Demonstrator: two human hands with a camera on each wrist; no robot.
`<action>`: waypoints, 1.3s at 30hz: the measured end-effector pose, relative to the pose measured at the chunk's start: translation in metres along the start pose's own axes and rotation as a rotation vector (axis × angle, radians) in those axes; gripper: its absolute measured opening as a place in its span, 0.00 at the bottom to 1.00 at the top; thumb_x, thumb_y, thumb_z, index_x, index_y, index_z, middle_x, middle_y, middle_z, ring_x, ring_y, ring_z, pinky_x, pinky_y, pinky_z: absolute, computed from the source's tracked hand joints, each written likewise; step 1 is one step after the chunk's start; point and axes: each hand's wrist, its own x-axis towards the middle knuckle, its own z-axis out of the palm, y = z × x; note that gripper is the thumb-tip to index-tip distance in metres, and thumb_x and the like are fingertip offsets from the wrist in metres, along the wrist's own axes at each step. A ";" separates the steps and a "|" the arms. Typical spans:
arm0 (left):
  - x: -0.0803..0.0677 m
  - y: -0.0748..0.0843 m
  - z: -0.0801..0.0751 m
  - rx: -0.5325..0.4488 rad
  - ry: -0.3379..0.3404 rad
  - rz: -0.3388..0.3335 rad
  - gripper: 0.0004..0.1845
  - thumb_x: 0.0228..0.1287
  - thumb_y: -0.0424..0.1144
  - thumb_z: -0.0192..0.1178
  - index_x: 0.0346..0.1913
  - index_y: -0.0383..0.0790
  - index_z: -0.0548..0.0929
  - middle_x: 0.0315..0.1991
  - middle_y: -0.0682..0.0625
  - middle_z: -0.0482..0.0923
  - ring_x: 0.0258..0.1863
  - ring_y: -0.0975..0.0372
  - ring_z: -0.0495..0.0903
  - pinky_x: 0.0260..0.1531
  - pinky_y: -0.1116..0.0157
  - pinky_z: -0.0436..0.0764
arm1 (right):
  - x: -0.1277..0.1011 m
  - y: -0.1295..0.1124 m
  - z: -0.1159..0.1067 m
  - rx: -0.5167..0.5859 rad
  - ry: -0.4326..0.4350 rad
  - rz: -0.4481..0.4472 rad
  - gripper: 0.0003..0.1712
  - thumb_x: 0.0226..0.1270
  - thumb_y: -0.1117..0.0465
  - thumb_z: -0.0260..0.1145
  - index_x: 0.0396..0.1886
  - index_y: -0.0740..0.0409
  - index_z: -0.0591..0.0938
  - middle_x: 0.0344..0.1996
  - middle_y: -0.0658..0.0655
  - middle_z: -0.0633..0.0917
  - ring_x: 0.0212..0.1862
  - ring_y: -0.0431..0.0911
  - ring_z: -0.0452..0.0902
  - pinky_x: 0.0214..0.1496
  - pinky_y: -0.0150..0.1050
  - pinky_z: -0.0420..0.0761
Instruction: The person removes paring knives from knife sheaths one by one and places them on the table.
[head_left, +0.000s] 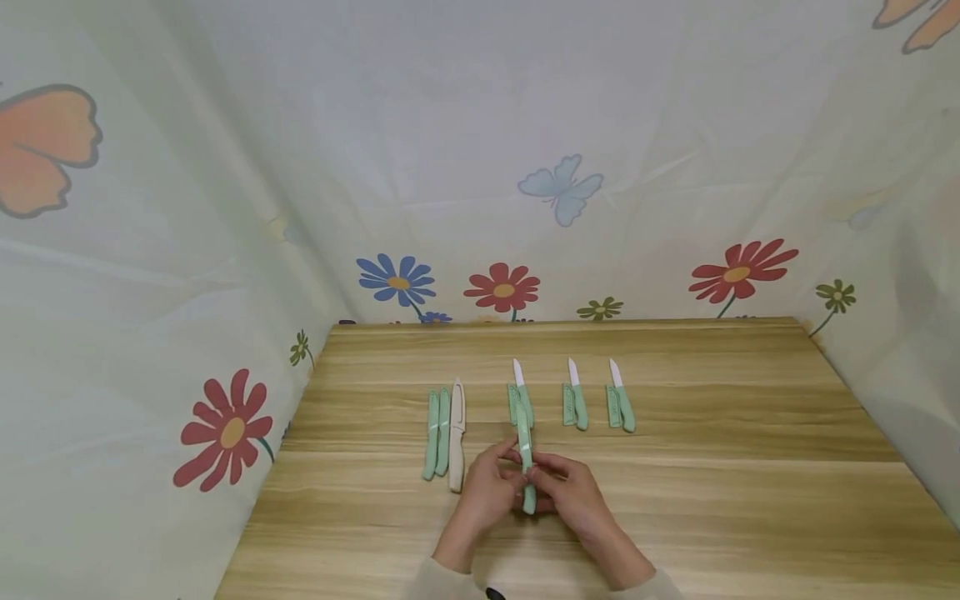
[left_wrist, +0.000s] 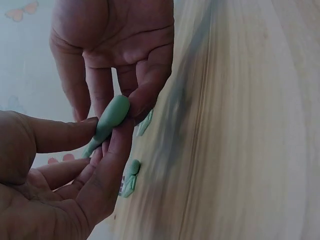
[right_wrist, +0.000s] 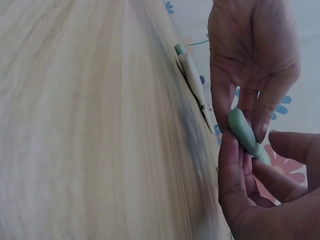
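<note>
A green paring knife [head_left: 529,498], its blade end covered by a green sheath [head_left: 524,437], is held above the table with its handle toward the person. My left hand [head_left: 489,492] pinches it from the left, thumb on the handle [left_wrist: 114,112]. From the other side my right hand [head_left: 572,496] holds the same knife, its fingers under the handle [right_wrist: 241,127]. Just beyond the held knife lies a knife with a bare white blade [head_left: 518,372], partly covered from view, a green sheath [head_left: 513,400] beside it.
Left of the hands, two sheathed green knives [head_left: 443,433] and a beige knife [head_left: 457,450] lie side by side. Farther right are two more white-bladed knives [head_left: 580,408] [head_left: 626,412], each beside its green sheath [head_left: 567,406]. A flowered curtain [head_left: 450,167] surrounds the wooden table [head_left: 750,467].
</note>
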 end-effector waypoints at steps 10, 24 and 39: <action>-0.003 0.003 0.010 -0.031 -0.063 0.005 0.33 0.64 0.21 0.65 0.73 0.35 0.72 0.53 0.40 0.79 0.37 0.64 0.84 0.29 0.63 0.89 | -0.002 0.002 -0.011 -0.023 0.063 0.017 0.20 0.72 0.67 0.65 0.59 0.72 0.80 0.38 0.59 0.84 0.35 0.48 0.86 0.34 0.45 0.90; -0.006 0.004 0.023 -0.051 -0.097 -0.005 0.32 0.62 0.20 0.64 0.70 0.38 0.75 0.50 0.44 0.79 0.36 0.64 0.84 0.30 0.61 0.90 | -0.011 0.000 -0.023 -0.070 0.081 0.036 0.16 0.73 0.67 0.65 0.57 0.68 0.80 0.39 0.59 0.82 0.34 0.47 0.83 0.32 0.44 0.90; -0.005 0.001 0.031 0.005 -0.084 -0.005 0.31 0.63 0.21 0.64 0.70 0.33 0.75 0.49 0.46 0.80 0.35 0.65 0.84 0.28 0.66 0.88 | -0.013 0.002 -0.026 -0.052 0.081 0.038 0.16 0.74 0.69 0.63 0.58 0.68 0.79 0.40 0.60 0.82 0.33 0.48 0.84 0.31 0.42 0.89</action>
